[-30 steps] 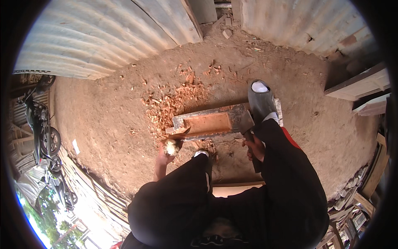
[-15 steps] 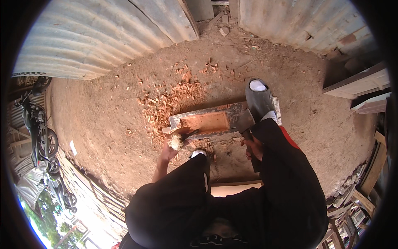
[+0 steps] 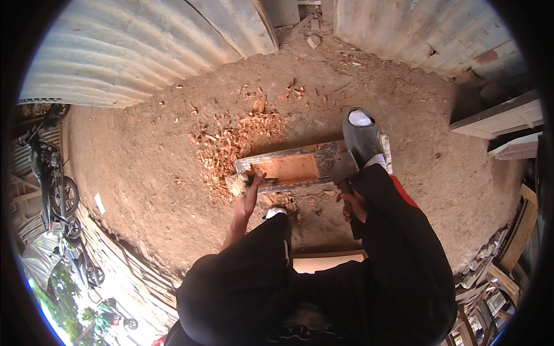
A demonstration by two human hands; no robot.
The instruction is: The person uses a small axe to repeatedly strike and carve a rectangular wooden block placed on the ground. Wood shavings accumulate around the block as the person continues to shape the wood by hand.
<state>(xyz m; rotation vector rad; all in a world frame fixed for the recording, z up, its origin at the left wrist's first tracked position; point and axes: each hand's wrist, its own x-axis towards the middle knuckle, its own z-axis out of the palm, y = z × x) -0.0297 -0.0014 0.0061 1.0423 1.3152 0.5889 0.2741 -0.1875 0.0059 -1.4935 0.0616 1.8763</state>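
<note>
A wooden block [image 3: 329,151] lies on the ground in front of me, with a rectangular hollow of fresh reddish wood cut into its top. My left hand [image 3: 253,183] is closed round a chisel at the block's left end. The frayed, pale butt of the chisel [image 3: 237,186] sticks out to the left, and its dark blade points right, low along the hollow's near side. Beside the block's right end, my right hand [image 3: 354,206] grips the handle of a hatchet [image 3: 344,165]. The hatchet's broad metal head rests at or just over the block, close to my right foot.
Wood chips [image 3: 231,141] are heaped beyond the block's left end. My grey right shoe [image 3: 362,135] is at the block's right end. Corrugated metal sheets [image 3: 138,52] stand at the back. Motorbikes [image 3: 55,179] are at far left, stacked timber [image 3: 508,271] at right.
My left hand has moved up and slightly right onto the block, tipping the chisel flatter with its frayed butt now leftward. My right hand and the hatchet have stayed nearly still.
</note>
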